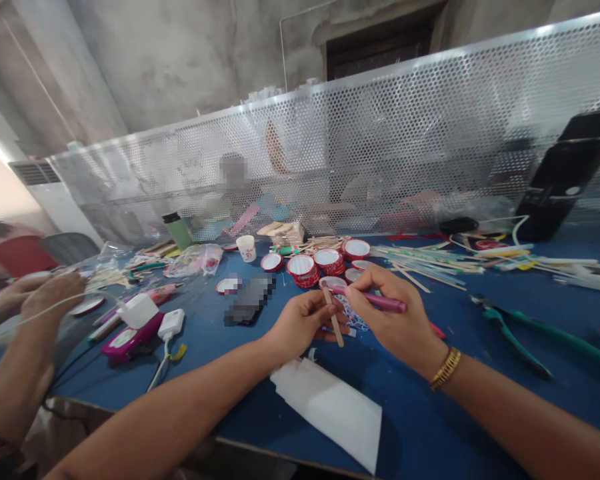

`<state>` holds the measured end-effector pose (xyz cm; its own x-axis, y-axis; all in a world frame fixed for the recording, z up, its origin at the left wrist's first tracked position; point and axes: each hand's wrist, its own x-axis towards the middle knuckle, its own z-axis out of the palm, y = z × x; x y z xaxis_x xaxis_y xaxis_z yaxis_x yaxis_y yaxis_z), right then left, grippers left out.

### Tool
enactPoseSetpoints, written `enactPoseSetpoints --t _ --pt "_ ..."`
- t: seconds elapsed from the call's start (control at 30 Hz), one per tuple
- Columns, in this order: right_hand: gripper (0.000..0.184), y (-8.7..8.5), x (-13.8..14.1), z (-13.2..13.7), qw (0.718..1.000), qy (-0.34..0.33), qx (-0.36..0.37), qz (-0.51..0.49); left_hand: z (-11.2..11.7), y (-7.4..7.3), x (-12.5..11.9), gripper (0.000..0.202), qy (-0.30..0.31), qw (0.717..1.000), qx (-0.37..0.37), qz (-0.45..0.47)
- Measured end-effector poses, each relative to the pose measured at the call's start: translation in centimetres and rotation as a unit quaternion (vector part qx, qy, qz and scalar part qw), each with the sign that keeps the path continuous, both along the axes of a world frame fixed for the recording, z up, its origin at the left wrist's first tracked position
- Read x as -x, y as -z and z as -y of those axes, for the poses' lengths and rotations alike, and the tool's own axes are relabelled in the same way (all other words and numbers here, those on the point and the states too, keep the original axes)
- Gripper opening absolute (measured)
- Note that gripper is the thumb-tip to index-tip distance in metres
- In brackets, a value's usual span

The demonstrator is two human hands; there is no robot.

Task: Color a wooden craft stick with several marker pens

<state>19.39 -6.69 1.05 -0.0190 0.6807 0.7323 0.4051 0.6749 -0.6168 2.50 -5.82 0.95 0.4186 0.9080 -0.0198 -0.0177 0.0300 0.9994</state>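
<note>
My left hand (300, 325) is closed around a flat wooden craft stick (337, 328), held at a slant above the blue table. In my right hand (397, 313) is a slim pink pen (386, 302), its front end close to the upper part of the stick; whether they touch I cannot tell. Just beyond my hands stand several round red-rimmed tins (303, 265) with white tops, some stacked. Small blue and white loops (359, 316) lie partly hidden behind my fingers. A folded white sheet (340, 417) lies on the table below my left wrist.
Green-handled pliers (513, 337) lie right; loose sticks (433, 259) spread behind. To the left are a phone (250, 300), a purple power strip (130, 339) with chargers, and another person's hands (55, 293). A paper cup (246, 248) stands before a perforated metal screen (380, 147).
</note>
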Motion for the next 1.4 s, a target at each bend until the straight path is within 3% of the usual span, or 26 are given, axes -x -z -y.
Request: enactPoseSetpoints --t 0.23,0.6,0.9,1.4 --pt "0.017 0.21 0.2 0.0 1.0 -0.019 0.007 0.0 0.06 0.07 -0.09 0.042 0.004 1.0 -0.008 -0.008" --pt "0.019 -0.07 -0.02 -0.16 1.0 0.019 -0.009 0.007 -0.08 0.06 0.04 0.041 -0.005 1.0 -0.004 -0.007" --pt "0.018 -0.02 0.16 0.15 1.0 -0.009 -0.006 0.015 -0.05 0.11 -0.07 0.04 0.002 1.0 -0.007 -0.006" --pt "0.018 -0.01 -0.1 -0.14 1.0 0.015 -0.002 0.007 -0.19 0.09 0.07 0.042 -0.003 1.0 -0.019 -0.005"
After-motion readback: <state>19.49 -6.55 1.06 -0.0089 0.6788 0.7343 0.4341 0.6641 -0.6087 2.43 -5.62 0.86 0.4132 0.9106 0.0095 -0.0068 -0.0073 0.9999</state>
